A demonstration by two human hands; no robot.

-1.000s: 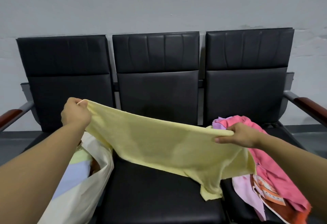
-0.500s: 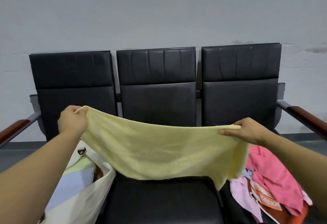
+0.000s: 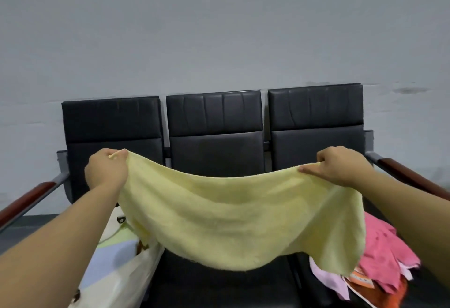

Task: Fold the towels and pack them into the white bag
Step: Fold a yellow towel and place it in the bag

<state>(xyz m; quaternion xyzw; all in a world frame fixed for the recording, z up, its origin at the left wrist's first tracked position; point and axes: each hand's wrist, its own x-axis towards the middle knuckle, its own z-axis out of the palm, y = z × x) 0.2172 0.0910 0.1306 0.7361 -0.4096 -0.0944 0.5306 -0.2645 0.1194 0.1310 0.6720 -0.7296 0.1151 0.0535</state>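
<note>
A pale yellow towel hangs spread out in the air over the middle seat. My left hand pinches its upper left corner and my right hand pinches its upper right corner. The towel sags between them. On the left seat stands the white bag, open, with light green and pale blue folded towels inside. A heap of loose towels in pink, lilac and orange lies on the right seat, partly hidden by the yellow towel.
A row of three black padded seats stands against a grey wall. Wooden armrests on metal arms stick out at the left and right ends. The middle seat cushion shows below the towel.
Both hands have lifted the yellow towel and drawn farther apart, so it now hangs wider and clear of the seat. The view has tilted up, showing more wall.
</note>
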